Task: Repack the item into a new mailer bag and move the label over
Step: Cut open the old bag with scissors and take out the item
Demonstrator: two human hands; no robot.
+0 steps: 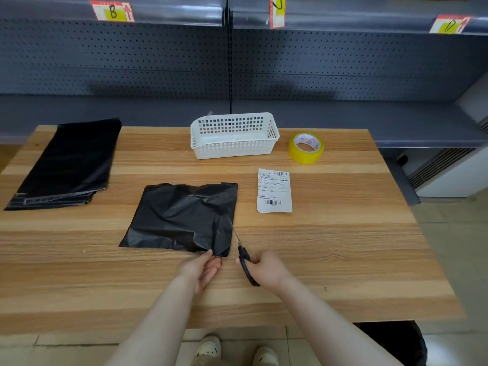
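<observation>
- Old mailer bag [182, 217]: left hand [203, 270] pinches its near corner; right hand [266, 270] grips scissors [243, 256] at its edge.
- Shipping label [274, 191] lies loose beside it; repacking, relabelling remain.

We log the mailer bag [179, 217] mid-worktop [343, 247] toward the near edge, with the label [274, 191] to its right and apart from it. The stack of mailer bags [68, 162] lies far left. At rear centre sits the basket [232, 150], with the tape roll [303, 157] beside it on the right and the shelf [158, 109] behind. Our left hand [203, 268] pinches the bag's near right corner, and our right hand [266, 268] holds the scissors [245, 260] along its right edge.
</observation>
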